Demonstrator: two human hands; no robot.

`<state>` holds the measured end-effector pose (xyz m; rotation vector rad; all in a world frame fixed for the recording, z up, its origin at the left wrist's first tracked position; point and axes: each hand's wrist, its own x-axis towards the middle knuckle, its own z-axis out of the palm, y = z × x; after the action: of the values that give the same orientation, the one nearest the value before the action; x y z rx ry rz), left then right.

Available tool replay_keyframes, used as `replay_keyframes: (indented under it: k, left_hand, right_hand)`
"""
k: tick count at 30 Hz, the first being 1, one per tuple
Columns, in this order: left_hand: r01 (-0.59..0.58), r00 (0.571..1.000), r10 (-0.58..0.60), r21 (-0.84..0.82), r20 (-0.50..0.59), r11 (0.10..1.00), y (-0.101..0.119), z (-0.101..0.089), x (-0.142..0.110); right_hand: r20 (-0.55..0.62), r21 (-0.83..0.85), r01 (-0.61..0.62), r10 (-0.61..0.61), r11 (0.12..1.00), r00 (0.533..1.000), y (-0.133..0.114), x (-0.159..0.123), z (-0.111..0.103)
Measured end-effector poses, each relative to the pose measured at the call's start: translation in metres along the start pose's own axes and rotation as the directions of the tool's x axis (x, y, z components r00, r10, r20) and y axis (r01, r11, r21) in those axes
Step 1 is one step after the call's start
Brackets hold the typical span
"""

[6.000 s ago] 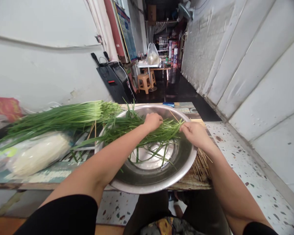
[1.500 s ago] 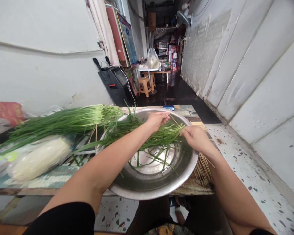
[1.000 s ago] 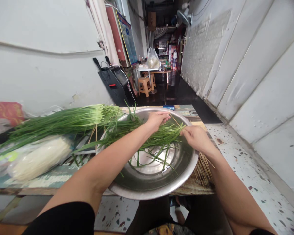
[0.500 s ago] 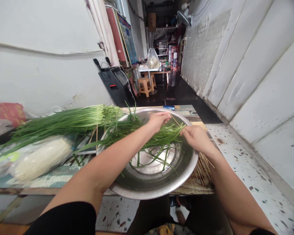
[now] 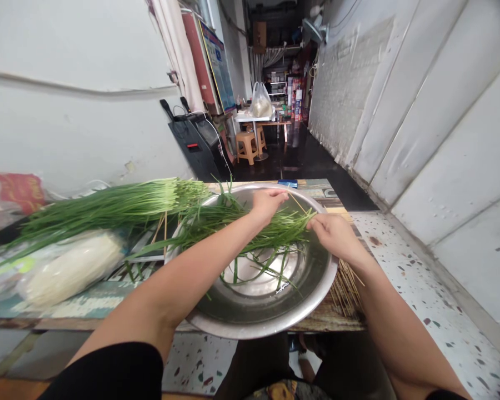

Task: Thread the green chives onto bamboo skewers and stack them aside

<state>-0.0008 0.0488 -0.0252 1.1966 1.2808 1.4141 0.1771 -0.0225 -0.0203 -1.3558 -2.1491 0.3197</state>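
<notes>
The left hand (image 5: pixel 266 203) rests with loosely curled fingers on the bunch of long green chive leaves (image 5: pixel 241 228), at 12 o'clock over the round steel basin (image 5: pixel 270 325). The right hand (image 5: pixel 335 236), at 2 o'clock, pinches the leaf ends and a thin wooden skewer (image 5: pixel 296 203). The chives lie across the basin.

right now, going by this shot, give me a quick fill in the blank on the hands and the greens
1. Both hands work a bunch of chives lying across a metal ____.
2. The left hand rests on the chives while the right hand pinches their cut ____.
3. A pile of thin wooden ____ lies under the right forearm, beside the basin.
4. Left of the basin, a white bundle lies wrapped in clear ____.

Missing words: basin; ends; skewers; plastic
</notes>
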Motion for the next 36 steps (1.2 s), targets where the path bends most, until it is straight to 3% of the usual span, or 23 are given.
replay_keyframes:
  k: [4,10,22,27,29,31,32,36]
  left_hand:
    - [-0.025,0.999,0.023,0.045,0.032,0.999,-0.001,0.003,-0.005]
    - [-0.089,0.978,0.067,0.102,0.197,0.991,0.009,0.011,-0.023]
    - [-0.174,0.946,0.095,0.239,0.309,0.955,0.017,0.011,-0.042]
    - [-0.131,0.898,0.005,0.257,0.44,0.958,0.025,0.0,-0.028]
    - [-0.095,0.921,-0.026,0.288,0.388,0.953,0.025,-0.009,-0.011]
    - [-0.128,0.971,0.038,0.386,0.234,0.914,0.019,-0.017,0.007]
    - [-0.172,0.974,0.083,0.452,0.209,0.875,0.013,-0.021,0.014]
    - [-0.331,0.923,0.087,0.657,0.374,0.678,-0.015,-0.027,0.022]
  right_hand:
    - [-0.01,0.01,-0.031,0.031,0.999,0.999,-0.001,0.0,0.0]
    - [-0.061,0.057,-0.062,0.065,0.996,0.996,0.001,0.001,0.0]
    - [-0.099,0.111,-0.047,0.058,0.993,0.993,0.003,0.0,0.002]
    - [-0.092,0.115,-0.031,0.042,0.993,0.995,0.002,0.0,0.0]
    - [-0.063,0.09,-0.032,0.038,0.995,0.997,0.001,0.0,-0.001]
    - [-0.028,0.052,-0.035,0.036,0.998,0.999,0.0,0.0,-0.002]
    - [-0.012,0.028,-0.038,0.038,0.999,0.999,-0.001,0.0,-0.003]
    - [0.036,-0.062,-0.041,0.044,0.997,0.998,-0.001,0.0,-0.003]
